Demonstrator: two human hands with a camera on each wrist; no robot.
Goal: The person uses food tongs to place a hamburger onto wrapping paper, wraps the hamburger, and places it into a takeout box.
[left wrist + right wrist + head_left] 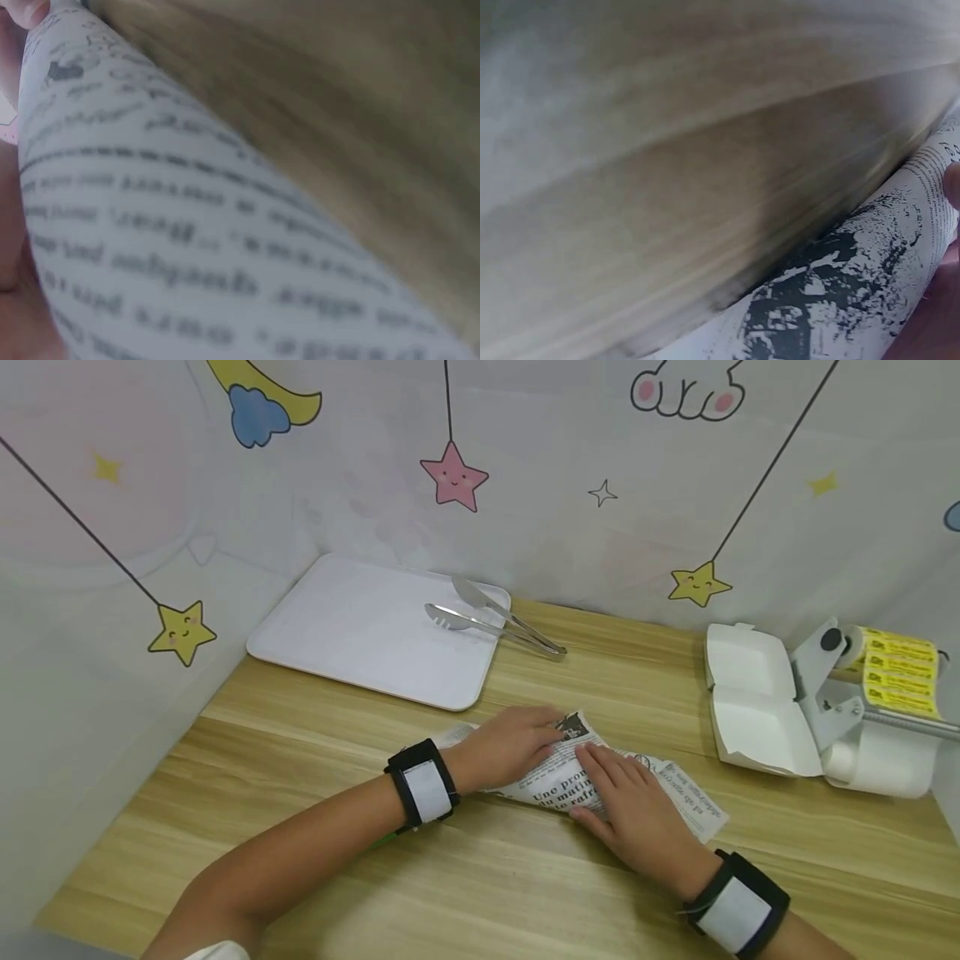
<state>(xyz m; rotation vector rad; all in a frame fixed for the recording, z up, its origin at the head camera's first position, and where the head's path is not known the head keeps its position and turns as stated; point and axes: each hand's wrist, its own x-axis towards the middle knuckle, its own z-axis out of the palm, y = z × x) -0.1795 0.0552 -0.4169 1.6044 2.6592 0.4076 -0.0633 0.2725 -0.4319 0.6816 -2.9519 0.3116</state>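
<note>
A newspaper-print wrapping paper (558, 781) lies folded into a rounded bundle on the wooden table, its contents hidden. My left hand (506, 747) holds the bundle's left part, fingers bent over the top edge. With fairly straight fingers, my right hand (637, 810) presses on the right part, the thumb along the near side. A loose paper end (697, 802) sticks out past the right hand. The left wrist view shows the printed paper (165, 225) curving close up. Printed paper (817, 300) also curves in the right wrist view, with a fingertip (952, 185) against it.
Behind the hands is a white tray (360, 635), with metal tongs (495, 625) resting across its right edge. An open white takeaway box (757, 718) stands at the right. Beside it is a label dispenser (825, 668) with a yellow sticker roll (900, 668).
</note>
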